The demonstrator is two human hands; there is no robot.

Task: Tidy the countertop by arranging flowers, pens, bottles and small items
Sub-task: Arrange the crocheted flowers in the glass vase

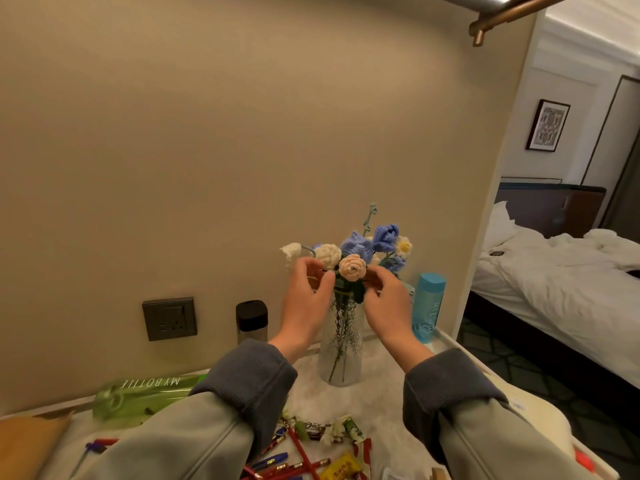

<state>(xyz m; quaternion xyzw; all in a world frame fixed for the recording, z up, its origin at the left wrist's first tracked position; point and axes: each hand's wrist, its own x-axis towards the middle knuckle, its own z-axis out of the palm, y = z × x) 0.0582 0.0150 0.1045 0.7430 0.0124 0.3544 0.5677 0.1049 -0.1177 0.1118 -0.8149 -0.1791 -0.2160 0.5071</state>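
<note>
A clear glass vase (341, 344) stands on the white countertop (377, 386) and holds crocheted flowers (353, 251) in blue, white and peach. My left hand (306, 303) is at the left of the bunch, fingers curled around the stems under a white flower. My right hand (384, 299) pinches the stems on the right, just below the peach rose (352, 267). A blue bottle (428, 306) stands right of the vase, a black-capped clear bottle (251, 320) left of it. A green bottle (138, 393) lies on its side at the left. Pens (277, 462) and small packets (341, 469) are scattered at the near edge.
A wall with a grey socket (169, 318) backs the counter. An orange-brown item (27, 438) sits at the near left corner. To the right the counter ends and a room with a bed (561, 278) opens. A metal rail (512, 12) hangs overhead.
</note>
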